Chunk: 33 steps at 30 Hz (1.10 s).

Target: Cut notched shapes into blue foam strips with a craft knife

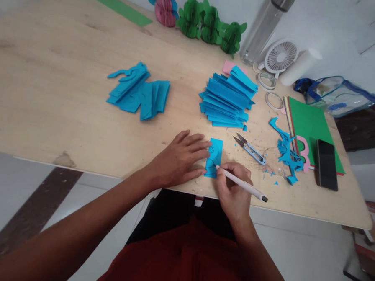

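- Left hand (183, 159): fingers slightly spread, tips at the flat blue paper rectangle (216, 152).
- Right hand (235, 191): fingers pinching a slender white pen (241, 184), its tip on that paper.
- Beyond the fingertips: pointed thread snips (252, 152), creased blue paper strips (227, 98).

Top (168, 261): dark red, plain where visible, broad at the near edge and narrowing toward the far side; soft lengthwise folds down the middle, with darker shading in the creases.
Legwear (168, 210): black, showing to left and right on the far side of the red; cut and length hidden.
Patch (198, 202): small, red and white, between the legs at the far end; too small to identify, unclear whether clothing.
Left forearm (108, 207): bare, tapering toward the wrist.
Right forearm (257, 249): bare, likewise tapering.
Left hand (182, 159): bare, slim-fingered.
Right hand (236, 197): bare, partly shadowed.
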Available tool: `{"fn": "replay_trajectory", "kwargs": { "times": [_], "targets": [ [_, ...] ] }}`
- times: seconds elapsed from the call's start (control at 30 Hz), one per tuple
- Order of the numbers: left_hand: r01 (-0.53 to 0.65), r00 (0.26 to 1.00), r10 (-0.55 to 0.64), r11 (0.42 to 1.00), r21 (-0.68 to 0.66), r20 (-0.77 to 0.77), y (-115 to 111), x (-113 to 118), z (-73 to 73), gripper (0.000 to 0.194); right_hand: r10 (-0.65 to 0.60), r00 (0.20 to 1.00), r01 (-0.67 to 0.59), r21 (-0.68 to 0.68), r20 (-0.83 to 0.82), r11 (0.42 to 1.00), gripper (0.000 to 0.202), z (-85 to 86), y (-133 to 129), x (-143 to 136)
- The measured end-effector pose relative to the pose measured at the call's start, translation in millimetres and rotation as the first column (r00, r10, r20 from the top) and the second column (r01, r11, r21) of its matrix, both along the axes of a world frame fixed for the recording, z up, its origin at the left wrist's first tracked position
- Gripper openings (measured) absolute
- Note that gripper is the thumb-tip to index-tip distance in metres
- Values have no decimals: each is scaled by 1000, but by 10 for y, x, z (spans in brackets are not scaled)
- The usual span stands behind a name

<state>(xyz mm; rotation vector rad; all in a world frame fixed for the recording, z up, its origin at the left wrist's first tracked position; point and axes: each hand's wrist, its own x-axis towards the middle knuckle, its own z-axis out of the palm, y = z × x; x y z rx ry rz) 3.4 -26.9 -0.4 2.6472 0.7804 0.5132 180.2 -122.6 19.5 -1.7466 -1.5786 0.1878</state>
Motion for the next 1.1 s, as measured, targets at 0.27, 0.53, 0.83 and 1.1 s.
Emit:
{"fn": "replay_trajectory", "kwargs": {
  "times": [0.27, 0.53, 0.83, 1.1],
  "targets": [
    [-5, 1000, 5, 1000, 6, -2, -2, -1, -4, 35, 10, 1000, -10, 11, 11, 1000, 11, 5, 1, -4],
    [-6, 1000, 6, 1000, 4, -5, -2, 4, 3, 33, 44, 999, -45, 11, 10, 999, 10, 11, -2, -2],
    [-6, 1000, 6, 1000, 5, -6, -5, 4, 5, 33, 55, 998, -55, 7, -23, 998, 9, 22, -5, -33],
    [-6, 1000, 6, 1000, 26, 6, -5, 8, -8, 30, 88, 995, -88, 7, -49, 996, 10, 24, 3, -90]
  ]
}}
